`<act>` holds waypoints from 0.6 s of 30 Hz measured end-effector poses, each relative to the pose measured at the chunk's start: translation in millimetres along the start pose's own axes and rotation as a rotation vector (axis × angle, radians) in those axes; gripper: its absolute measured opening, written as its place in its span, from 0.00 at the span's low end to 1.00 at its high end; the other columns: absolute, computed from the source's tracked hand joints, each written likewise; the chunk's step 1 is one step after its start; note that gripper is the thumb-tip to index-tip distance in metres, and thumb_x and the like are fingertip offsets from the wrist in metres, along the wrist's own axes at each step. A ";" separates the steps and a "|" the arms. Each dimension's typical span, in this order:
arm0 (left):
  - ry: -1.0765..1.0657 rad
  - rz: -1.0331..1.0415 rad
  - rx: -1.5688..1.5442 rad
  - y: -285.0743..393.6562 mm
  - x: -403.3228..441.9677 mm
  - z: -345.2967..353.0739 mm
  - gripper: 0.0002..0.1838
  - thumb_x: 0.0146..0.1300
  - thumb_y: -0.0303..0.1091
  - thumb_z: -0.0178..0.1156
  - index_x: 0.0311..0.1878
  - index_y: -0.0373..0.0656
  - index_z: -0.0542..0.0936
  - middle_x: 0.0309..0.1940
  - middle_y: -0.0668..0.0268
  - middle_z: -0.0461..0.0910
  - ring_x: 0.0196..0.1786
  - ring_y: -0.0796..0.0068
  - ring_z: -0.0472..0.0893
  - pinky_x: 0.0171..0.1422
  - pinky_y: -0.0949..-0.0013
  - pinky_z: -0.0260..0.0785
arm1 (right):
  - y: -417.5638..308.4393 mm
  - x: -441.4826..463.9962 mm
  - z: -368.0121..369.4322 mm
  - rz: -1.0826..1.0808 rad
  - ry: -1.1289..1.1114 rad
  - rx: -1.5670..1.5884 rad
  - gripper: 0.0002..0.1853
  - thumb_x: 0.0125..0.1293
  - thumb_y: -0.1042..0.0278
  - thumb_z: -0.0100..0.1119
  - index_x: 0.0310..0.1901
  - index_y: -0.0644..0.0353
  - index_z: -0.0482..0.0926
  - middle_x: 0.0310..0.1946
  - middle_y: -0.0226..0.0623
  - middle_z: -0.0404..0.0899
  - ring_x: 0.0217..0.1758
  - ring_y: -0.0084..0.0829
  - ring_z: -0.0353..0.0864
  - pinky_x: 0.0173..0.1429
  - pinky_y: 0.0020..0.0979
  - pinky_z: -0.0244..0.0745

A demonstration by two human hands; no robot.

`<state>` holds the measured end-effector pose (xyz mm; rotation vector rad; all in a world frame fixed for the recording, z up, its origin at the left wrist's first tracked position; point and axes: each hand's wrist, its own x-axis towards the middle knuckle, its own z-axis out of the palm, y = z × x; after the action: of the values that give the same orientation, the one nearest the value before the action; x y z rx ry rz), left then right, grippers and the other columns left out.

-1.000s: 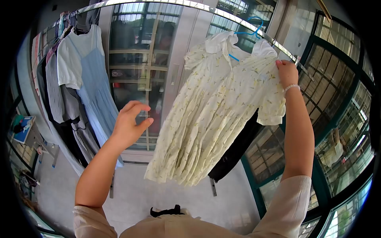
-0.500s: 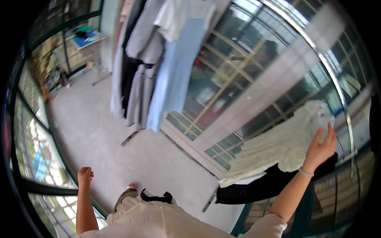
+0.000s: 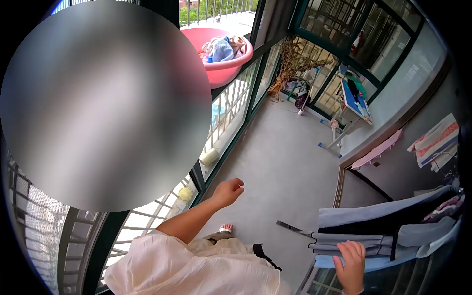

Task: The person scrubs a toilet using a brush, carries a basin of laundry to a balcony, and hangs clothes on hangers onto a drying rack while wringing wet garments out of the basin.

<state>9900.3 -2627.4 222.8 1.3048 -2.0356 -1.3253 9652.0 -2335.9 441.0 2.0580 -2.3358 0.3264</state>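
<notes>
My left hand (image 3: pixel 228 192) hangs over the floor beside the window side, its fingers curled in with nothing visible in them. My right hand (image 3: pixel 350 268) is at the lower right, fingers stretched and a little apart, holding nothing. It is in front of the hanging clothes, near the hems of a light blue dress (image 3: pixel 324 262) and a grey garment (image 3: pixel 364 244); I cannot tell whether it touches them. On the window ledge, a pink basin (image 3: pixel 221 73) holds a bunch of damp-looking or crumpled clothes (image 3: pixel 222 50), blue and pale among them.
Left, a large blurred round patch hides much of the view. A small blue-topped table (image 3: pixel 355 102) and dried plants (image 3: pixel 291 61) stand at the far end. A striped cloth (image 3: pixel 436 142) hangs at right. A metal rack foot (image 3: pixel 293 228) sticks out over the grey floor (image 3: pixel 290 162).
My view has swung left, bringing the pink basin in. My right hand has come away from the pale patterned blouse and clear hanger on the rail, which are out of view now.
</notes>
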 end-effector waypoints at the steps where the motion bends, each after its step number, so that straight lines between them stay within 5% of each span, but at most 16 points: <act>1: 0.054 0.000 0.006 -3.6 11.5 -12.7 0.15 0.59 0.39 0.58 0.47 0.42 0.77 0.38 0.60 0.81 0.41 0.66 0.80 0.47 0.67 0.71 | 1.1 26.8 5.0 -0.034 -0.053 0.082 0.15 0.47 0.71 0.61 0.39 0.65 0.77 0.39 0.44 0.76 0.49 0.47 0.72 0.59 0.45 0.61; 7: 0.331 0.102 -0.112 21.4 71.1 -87.9 0.12 0.61 0.34 0.58 0.46 0.42 0.77 0.39 0.62 0.80 0.42 0.72 0.79 0.47 0.68 0.71 | 3.8 205.8 21.4 -0.379 -0.166 0.079 0.17 0.48 0.71 0.63 0.43 0.62 0.77 0.37 0.39 0.78 0.42 0.39 0.75 0.52 0.38 0.66; 11: 0.430 0.269 -0.139 53.6 80.8 -114.5 0.10 0.60 0.32 0.57 0.44 0.41 0.77 0.37 0.61 0.78 0.40 0.66 0.79 0.44 0.65 0.70 | -19.2 323.7 27.8 -0.704 -0.178 0.115 0.17 0.47 0.73 0.64 0.43 0.62 0.78 0.37 0.38 0.78 0.43 0.39 0.75 0.51 0.38 0.68; 18: 0.606 0.440 0.201 96.8 77.4 -153.0 0.08 0.54 0.23 0.61 0.38 0.41 0.78 0.34 0.63 0.78 0.36 0.63 0.77 0.42 0.65 0.67 | -85.9 509.2 16.6 -1.262 0.141 0.302 0.14 0.50 0.76 0.62 0.41 0.63 0.78 0.41 0.39 0.78 0.48 0.39 0.76 0.52 0.39 0.70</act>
<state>9923.7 -2759.1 367.4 1.0720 -1.8828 -0.4644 9669.5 -2847.4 511.7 2.9565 -0.5944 0.7049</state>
